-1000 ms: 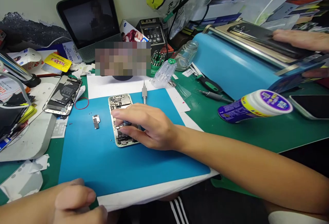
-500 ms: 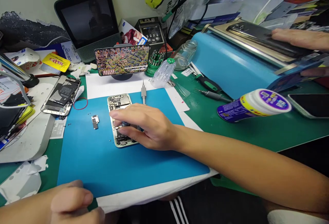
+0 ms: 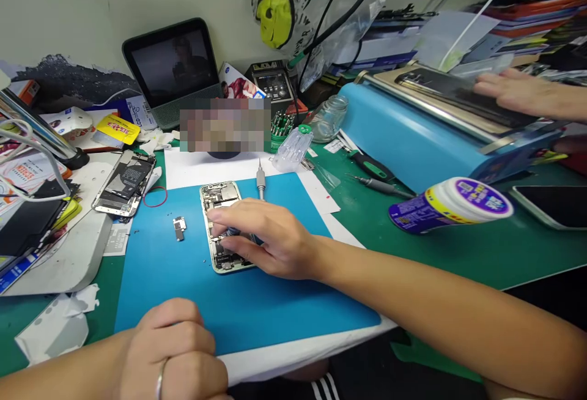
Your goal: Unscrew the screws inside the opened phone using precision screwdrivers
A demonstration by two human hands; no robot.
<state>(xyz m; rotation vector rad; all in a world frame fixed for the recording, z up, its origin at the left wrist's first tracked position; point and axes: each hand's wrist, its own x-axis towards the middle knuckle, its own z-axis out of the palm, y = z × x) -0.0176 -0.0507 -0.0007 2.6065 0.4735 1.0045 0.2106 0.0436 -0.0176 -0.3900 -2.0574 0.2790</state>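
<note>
An opened phone [image 3: 220,194] with its inner parts bare lies on the blue mat [image 3: 257,308]. My right hand [image 3: 270,238] rests over the phone's middle, fingers bent toward the thumb. Between them shows a small dark bluish thing that I cannot make out. At the mat's front left edge is my left hand [image 3: 174,351], curled into a fist with a ring on one finger; nothing shows in it. A small metal phone part [image 3: 179,229] lies left of the phone, with tiny screws nearby. Beyond the phone lies a grey screwdriver [image 3: 261,180].
A second opened phone [image 3: 126,183] sits at left. To the right stand a purple-and-white tub [image 3: 452,204] and a blue machine [image 3: 413,128], where another person's hand [image 3: 513,91] touches a dark panel. A green bit holder [image 3: 280,131] and clear bottle [image 3: 293,149] are behind.
My left hand has come further into view, toward the right, and now shows as a fist. My right hand stays over the phone. The other person's hand has shifted slightly.
</note>
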